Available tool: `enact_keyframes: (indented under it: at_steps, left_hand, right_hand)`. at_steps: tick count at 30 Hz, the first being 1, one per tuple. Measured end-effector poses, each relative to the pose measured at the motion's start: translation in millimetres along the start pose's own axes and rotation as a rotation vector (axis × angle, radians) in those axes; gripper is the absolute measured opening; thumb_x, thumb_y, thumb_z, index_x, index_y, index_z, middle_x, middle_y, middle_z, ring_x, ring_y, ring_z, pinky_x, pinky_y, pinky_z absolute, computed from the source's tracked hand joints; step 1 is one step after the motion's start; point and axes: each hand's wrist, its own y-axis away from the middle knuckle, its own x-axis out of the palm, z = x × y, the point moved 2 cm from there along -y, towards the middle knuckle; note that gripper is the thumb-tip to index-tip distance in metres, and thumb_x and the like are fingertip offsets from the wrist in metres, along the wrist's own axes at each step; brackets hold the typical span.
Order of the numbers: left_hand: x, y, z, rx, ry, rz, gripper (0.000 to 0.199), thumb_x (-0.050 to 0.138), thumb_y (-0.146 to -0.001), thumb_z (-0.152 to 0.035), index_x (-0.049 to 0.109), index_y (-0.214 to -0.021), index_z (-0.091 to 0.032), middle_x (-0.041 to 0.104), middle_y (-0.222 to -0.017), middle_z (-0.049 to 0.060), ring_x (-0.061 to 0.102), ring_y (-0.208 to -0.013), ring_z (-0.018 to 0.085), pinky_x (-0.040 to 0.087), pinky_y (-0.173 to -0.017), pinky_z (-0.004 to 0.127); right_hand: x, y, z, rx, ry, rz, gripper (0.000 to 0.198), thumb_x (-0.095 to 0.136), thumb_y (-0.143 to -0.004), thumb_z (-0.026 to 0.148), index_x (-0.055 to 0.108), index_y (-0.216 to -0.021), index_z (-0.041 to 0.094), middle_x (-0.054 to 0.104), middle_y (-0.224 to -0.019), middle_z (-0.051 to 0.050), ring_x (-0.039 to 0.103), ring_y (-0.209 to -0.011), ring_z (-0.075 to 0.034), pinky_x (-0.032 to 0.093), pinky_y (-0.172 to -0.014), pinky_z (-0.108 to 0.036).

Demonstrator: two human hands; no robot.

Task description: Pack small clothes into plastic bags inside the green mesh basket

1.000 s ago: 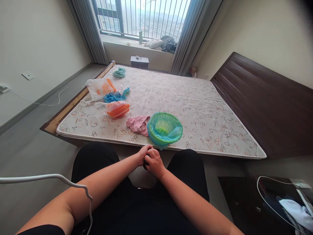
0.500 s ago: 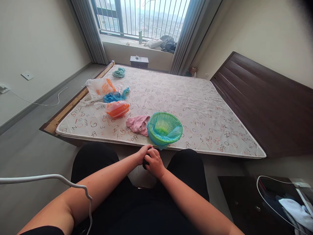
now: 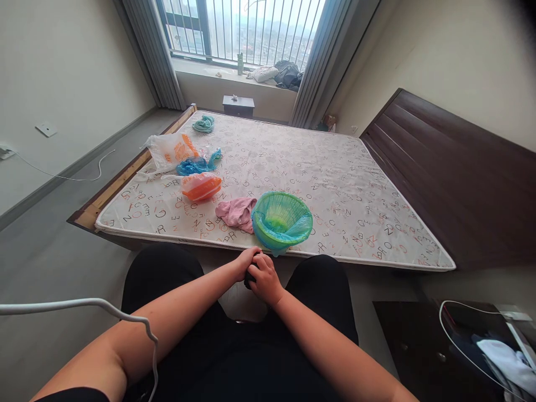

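Observation:
My left hand point(image 3: 245, 264) and my right hand point(image 3: 267, 281) meet between my knees, both closed around a small black object point(image 3: 248, 280). Fingers cover most of it, so its kind does not show. Just beyond my hands, at the mattress edge, stands a green basket point(image 3: 302, 212) lined with a thin blue-green plastic bag. A crumpled pink cloth point(image 3: 235, 213) lies against the basket's left side.
On the mattress point(image 3: 293, 162), further left, lie an orange-and-white plastic bag point(image 3: 201, 186), a blue bag point(image 3: 195, 166), a white bag point(image 3: 170, 152) and a teal cloth bundle point(image 3: 204, 124). A white cable point(image 3: 92, 302) crosses over my left arm. A dark nightstand point(image 3: 402, 335) stands right.

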Motion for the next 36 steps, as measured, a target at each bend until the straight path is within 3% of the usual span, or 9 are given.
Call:
enact_keyframes:
  at_steps: [3,7,14,18,24,36]
  left_hand:
    - [-6,-3,-10,0.020,0.077,-0.102,0.023,0.059,-0.083,-0.037,0.054,-0.067,-0.021,0.057,-0.061,0.000,0.052,-0.055,0.015,0.040,-0.054,0.027]
    - [-20,-6,-30,0.090,0.237,-0.208,0.022,0.061,-0.083,-0.034,0.051,-0.067,-0.021,0.053,-0.057,-0.003,0.051,-0.051,0.013,0.042,-0.054,0.026]
    - [-21,-1,-31,-0.078,0.269,-0.023,0.017,0.059,-0.084,-0.026,0.059,-0.068,-0.018,0.062,-0.062,0.003,0.061,-0.055,0.016,0.046,-0.055,0.026]
    - [-16,3,-22,-0.126,0.162,0.083,0.017,0.060,-0.085,-0.030,0.065,-0.078,-0.016,0.069,-0.072,0.007,0.068,-0.068,0.019,0.050,-0.061,0.026]
    - [-11,3,-13,-0.044,0.022,0.175,0.032,0.048,-0.094,-0.038,0.068,-0.104,-0.015,0.073,-0.094,0.009,0.070,-0.092,0.020,0.052,-0.074,0.026]
    - [-12,1,-6,0.007,-0.229,0.107,0.042,0.046,-0.094,-0.043,0.067,-0.119,-0.016,0.073,-0.099,0.010,0.068,-0.085,0.023,0.051,-0.069,0.031]
  right_hand:
    - [-8,-1,5,0.019,-0.013,-0.081,0.036,0.063,-0.080,0.020,0.066,-0.116,0.024,0.056,-0.134,-0.012,0.045,-0.138,-0.033,0.038,-0.118,-0.054]
    - [-11,-1,10,-0.007,0.033,-0.158,0.058,0.066,-0.087,0.030,0.052,-0.143,0.023,0.039,-0.159,-0.016,0.030,-0.154,-0.037,0.034,-0.120,-0.060]
    - [8,2,6,0.014,0.179,-0.088,0.064,0.069,-0.092,0.024,0.049,-0.153,0.031,0.026,-0.170,-0.012,0.017,-0.160,-0.039,0.031,-0.121,-0.062]
    - [8,2,3,0.048,0.154,-0.097,0.069,0.062,-0.094,0.020,0.041,-0.159,0.027,0.030,-0.169,-0.014,0.020,-0.159,-0.037,0.033,-0.121,-0.060]
    - [2,2,-6,0.168,0.096,-0.127,0.074,0.053,-0.097,0.018,0.026,-0.166,0.027,0.036,-0.163,-0.016,0.028,-0.156,-0.037,0.038,-0.119,-0.063]
    - [-8,-3,-12,0.215,-0.026,-0.172,0.050,0.058,-0.098,0.028,0.050,-0.148,0.024,0.057,-0.138,-0.015,0.056,-0.129,-0.030,0.052,-0.110,-0.053]
